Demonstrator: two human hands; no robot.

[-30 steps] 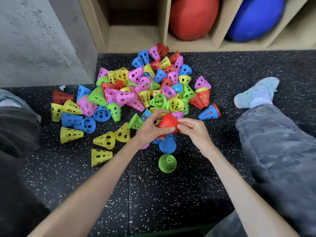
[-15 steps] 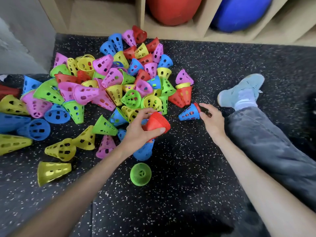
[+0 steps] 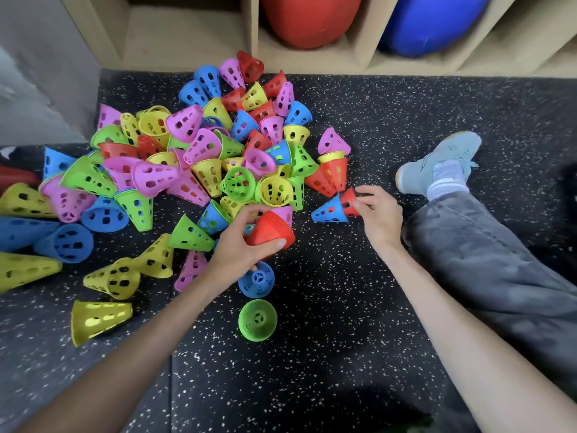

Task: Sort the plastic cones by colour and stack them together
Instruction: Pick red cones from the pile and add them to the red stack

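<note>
While left hand (image 3: 240, 254) grips red stack (image 3: 271, 229), rims apparently point right.

Cone pile (image 3: 199, 164) left of shoe (image 3: 437, 164).

No readable text, labels or numbers — anywhere.

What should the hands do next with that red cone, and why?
Probably pull the red cone free of the blue cone it is nested in. The right hand already pinches it, and the left hand holds the red stack.
</note>
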